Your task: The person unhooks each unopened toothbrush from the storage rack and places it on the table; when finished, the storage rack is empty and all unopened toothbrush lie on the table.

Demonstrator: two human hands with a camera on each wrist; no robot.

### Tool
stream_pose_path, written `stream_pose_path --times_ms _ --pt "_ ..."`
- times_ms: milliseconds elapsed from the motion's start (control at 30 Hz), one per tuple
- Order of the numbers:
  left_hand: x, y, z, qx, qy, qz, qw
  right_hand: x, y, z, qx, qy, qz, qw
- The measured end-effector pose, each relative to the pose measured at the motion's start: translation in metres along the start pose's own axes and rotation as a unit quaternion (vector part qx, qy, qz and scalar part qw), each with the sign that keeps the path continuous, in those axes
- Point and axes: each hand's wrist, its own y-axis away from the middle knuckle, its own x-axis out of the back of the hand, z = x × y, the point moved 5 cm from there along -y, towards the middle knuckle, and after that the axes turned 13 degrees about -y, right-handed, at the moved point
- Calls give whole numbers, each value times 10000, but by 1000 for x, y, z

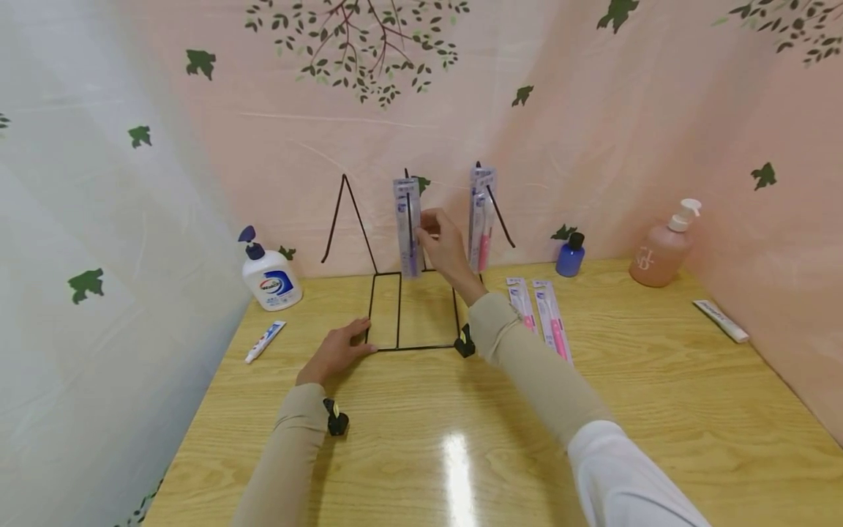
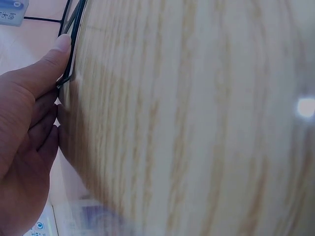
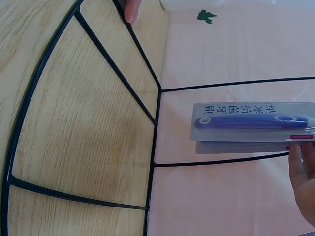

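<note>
A black wire display rack point(image 1: 399, 311) stands on the table with three hooked arms. My left hand point(image 1: 339, 350) holds the front left corner of its base, the thumb point(image 2: 59, 51) lying along the bar in the left wrist view. Purple toothbrush packs point(image 1: 407, 227) hang from the middle arm. At their right edge, my right hand point(image 1: 444, 245) pinches one pack; in the right wrist view two packs point(image 3: 251, 122) overlap and the fingertips touch the lower edge. More toothbrush packs point(image 1: 483, 219), with a pink handle in front, hang on the right arm. The left arm point(image 1: 334, 216) carries nothing.
Two pink toothbrush packs point(image 1: 553, 320) lie right of the rack. A white pump bottle point(image 1: 270, 282) and a toothpaste tube point(image 1: 265, 342) are at left. A blue bottle point(image 1: 570, 258), pink pump bottle point(image 1: 661, 252) and white tube point(image 1: 721, 320) stand or lie at right. A curtain point(image 1: 296, 139) hangs behind.
</note>
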Motion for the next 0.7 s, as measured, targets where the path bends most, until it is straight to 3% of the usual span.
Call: stream_pose_path --times_ms 700 --pt "0 1 1 10 45 48 10000 12 20 -12 85 -3 -303 9995"
